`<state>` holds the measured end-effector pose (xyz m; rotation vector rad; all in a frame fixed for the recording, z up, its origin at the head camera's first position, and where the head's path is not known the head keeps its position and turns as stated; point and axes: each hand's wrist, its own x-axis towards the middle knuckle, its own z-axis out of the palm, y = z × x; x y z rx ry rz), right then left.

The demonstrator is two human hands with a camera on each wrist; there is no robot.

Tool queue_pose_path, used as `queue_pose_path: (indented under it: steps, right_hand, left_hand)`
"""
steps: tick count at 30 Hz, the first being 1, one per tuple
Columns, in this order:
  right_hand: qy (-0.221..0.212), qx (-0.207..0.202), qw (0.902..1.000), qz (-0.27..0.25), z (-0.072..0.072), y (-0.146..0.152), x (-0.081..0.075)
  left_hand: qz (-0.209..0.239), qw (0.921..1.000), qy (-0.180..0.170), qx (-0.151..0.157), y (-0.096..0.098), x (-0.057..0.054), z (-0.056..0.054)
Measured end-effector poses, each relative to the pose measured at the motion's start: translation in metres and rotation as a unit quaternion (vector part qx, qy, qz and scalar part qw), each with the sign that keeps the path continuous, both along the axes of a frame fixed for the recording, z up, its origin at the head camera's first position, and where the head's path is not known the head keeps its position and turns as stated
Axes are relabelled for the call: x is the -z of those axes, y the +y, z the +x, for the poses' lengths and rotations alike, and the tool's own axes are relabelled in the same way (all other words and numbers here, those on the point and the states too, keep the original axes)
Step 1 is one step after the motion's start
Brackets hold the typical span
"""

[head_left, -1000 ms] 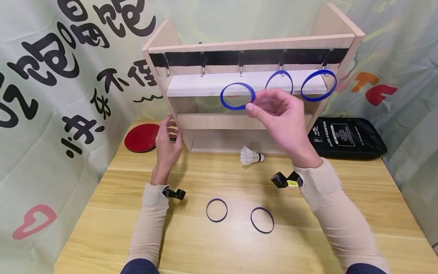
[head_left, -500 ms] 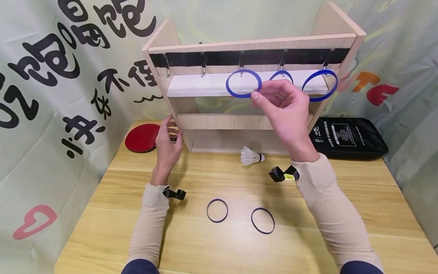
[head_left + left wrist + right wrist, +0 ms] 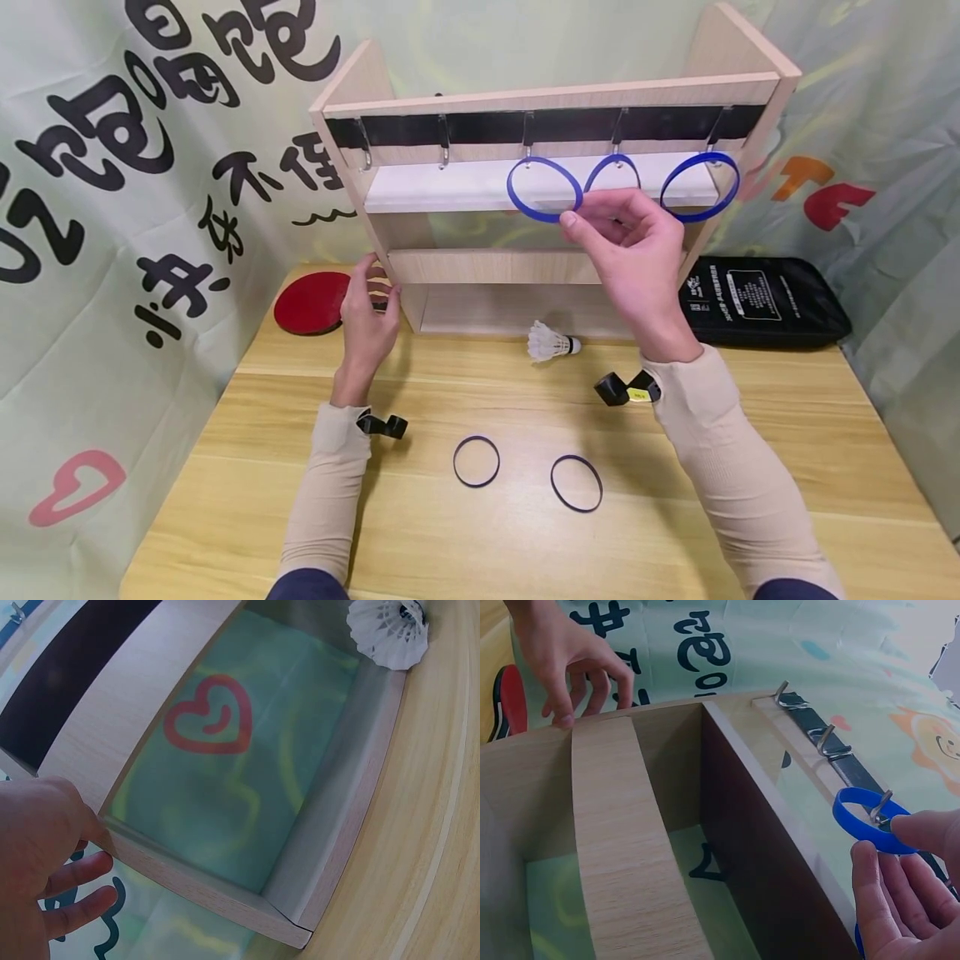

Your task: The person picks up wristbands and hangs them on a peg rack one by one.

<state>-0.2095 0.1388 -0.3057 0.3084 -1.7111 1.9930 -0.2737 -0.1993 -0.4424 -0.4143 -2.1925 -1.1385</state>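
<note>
My right hand (image 3: pixel 637 258) pinches a blue ring (image 3: pixel 542 217) between thumb and fingertips, just below the middle hook (image 3: pixel 528 152) of a wooden shelf (image 3: pixel 487 267). In the right wrist view a metal hook (image 3: pixel 883 802) shows through the ring's opening; whether it bears the ring I cannot tell. Two blue rings hang on the right-hand hooks: one (image 3: pixel 701 215) at the far end, one (image 3: pixel 591 174) partly hidden by my right hand. My left hand (image 3: pixel 369 321) rests against the shelf's left side panel, thumb at its front edge, fingers loosely extended along the outside.
Two more rings, a left one (image 3: pixel 476 483) and a right one (image 3: pixel 577 507), lie on the wooden table (image 3: pixel 480 383). A shuttlecock (image 3: pixel 549 342) lies before the shelf. A red table tennis paddle (image 3: pixel 311 302) is at left, a black case (image 3: pixel 761 302) at right.
My right hand has carried the ring rightward and up toward the middle hook, then slightly down over the last half second. My left hand has stayed at the shelf's side.
</note>
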Motion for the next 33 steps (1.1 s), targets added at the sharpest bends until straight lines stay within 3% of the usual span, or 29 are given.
queue_pose_path:
  steps: [14, 26, 33]
  right_hand:
    - [-0.018, -0.013, 0.9993, 0.031, 0.01, 0.003, 0.018]
    - [-0.067, 0.005, 0.9912, 0.114, 0.023, 0.009, 0.047]
    - [-0.087, -0.007, 0.988, 0.127, 0.026, 0.011, 0.064]
  left_hand:
    - [0.006, 1.0, 0.004, 0.004, 0.0, 0.0, 0.0]
    - [0.008, 1.0, -0.002, 0.004, 0.0, 0.0, -0.001]
    - [0.011, 0.9999, -0.001, 0.003, 0.0, 0.002, -0.001]
